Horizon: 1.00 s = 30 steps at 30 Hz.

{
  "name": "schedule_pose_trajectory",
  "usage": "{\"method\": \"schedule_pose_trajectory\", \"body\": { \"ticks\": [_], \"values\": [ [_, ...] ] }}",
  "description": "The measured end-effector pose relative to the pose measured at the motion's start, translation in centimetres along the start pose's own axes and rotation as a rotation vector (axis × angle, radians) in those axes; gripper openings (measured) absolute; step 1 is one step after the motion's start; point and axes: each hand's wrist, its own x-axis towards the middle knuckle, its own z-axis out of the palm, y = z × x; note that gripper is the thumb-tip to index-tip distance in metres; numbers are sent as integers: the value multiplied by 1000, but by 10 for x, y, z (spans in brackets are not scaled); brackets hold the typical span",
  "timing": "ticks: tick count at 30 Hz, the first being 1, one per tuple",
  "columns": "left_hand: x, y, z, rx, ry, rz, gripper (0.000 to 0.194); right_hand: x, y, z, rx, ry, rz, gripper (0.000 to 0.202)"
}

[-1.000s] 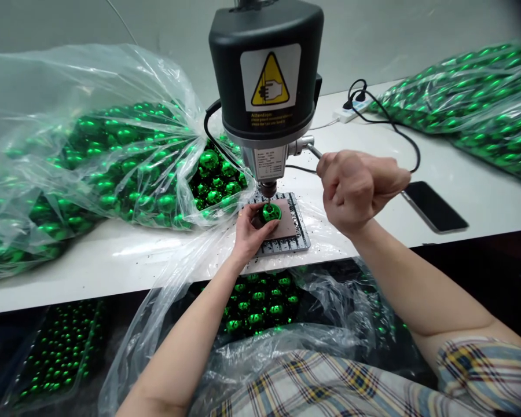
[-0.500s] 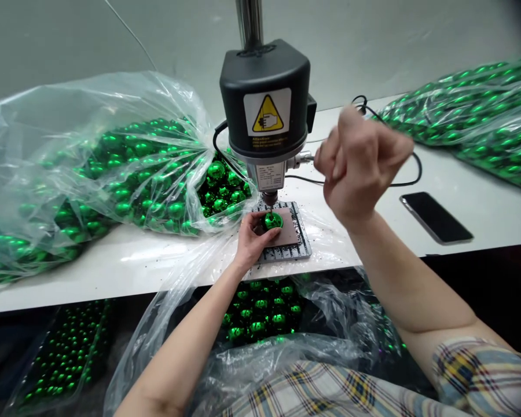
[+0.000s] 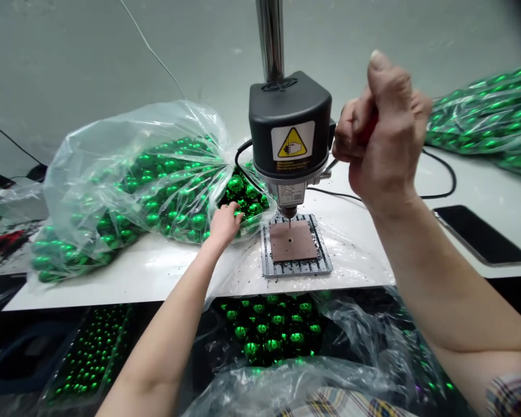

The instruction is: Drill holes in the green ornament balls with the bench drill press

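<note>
A black drill press (image 3: 290, 127) with a yellow warning label stands on the white table. Its bit hangs over a brown pad (image 3: 294, 242) with a small hole, which lies on a slotted metal base (image 3: 297, 268). My right hand (image 3: 384, 127) is wrapped round the red knob (image 3: 367, 128) of the press lever. My left hand (image 3: 226, 223) is at the mouth of a clear plastic bag (image 3: 143, 179) full of shiny green balls (image 3: 235, 184); its fingers are partly curled, and whether they hold a ball is hidden.
A dark phone (image 3: 481, 234) lies at the right, in front of another bag of green balls (image 3: 488, 113). Below the table edge sit an open bag of green balls (image 3: 278, 321) and a box of smaller ones (image 3: 91, 350). A black cable curves behind the press.
My left hand has left the pad and moved left to the bag opening. The green ball under the bit is gone from the pad. My right hand stays at the lever, and the view has shifted.
</note>
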Motion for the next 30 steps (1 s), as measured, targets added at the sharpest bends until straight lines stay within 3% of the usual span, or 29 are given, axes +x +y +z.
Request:
{"method": "schedule_pose_trajectory", "body": {
  "ticks": [4, 8, 11, 12, 14, 16, 17, 18, 19, 21, 23, 24, 26, 30],
  "values": [
    [21, -3, 20, 122, -194, 23, 27, 1, 0, 0, 1, 4, 6, 54],
    [8, -3, 28, 294, -314, 140, 50, 0, -2, 2, 6, 8, -15, 54],
    [-1, -1, 29, 293, -356, 110, 52, 0, -3, 3, 6, 16, 1, 53],
    [-3, 0, 28, 238, -313, 93, 50, 0, -3, 3, 2, 15, 8, 53],
    [-7, 2, 23, 28, -92, 55, 46, 0, -3, 2, -5, 5, 15, 52],
    [-12, 6, 16, -300, 207, 7, 45, 1, -3, 1, -7, -9, 8, 53],
    [-15, 7, 12, -488, 309, -21, 46, 1, -3, 1, -9, -13, 4, 53],
    [-18, 9, 9, -674, 336, -50, 49, 2, -2, 1, -13, -11, 0, 54],
    [-22, 10, 7, -840, 282, -77, 53, 2, -2, 1, -19, -8, -1, 54],
    [-29, 12, 5, -1077, 6, -114, 59, 2, -1, 1, -34, 2, 0, 54],
    [-34, 13, 7, -1200, -269, -136, 64, 1, -1, 1, -40, 2, -3, 57],
    [-37, 13, 9, -1244, -348, -150, 67, 1, -1, 1, -40, -4, -12, 59],
    [-42, 15, 14, -1331, -390, -200, 67, 1, -2, 1, -40, -24, -27, 60],
    [-54, 22, 25, -1460, -311, -344, 53, 0, -3, -1, 2, -42, -42, 61]
  ]
}}
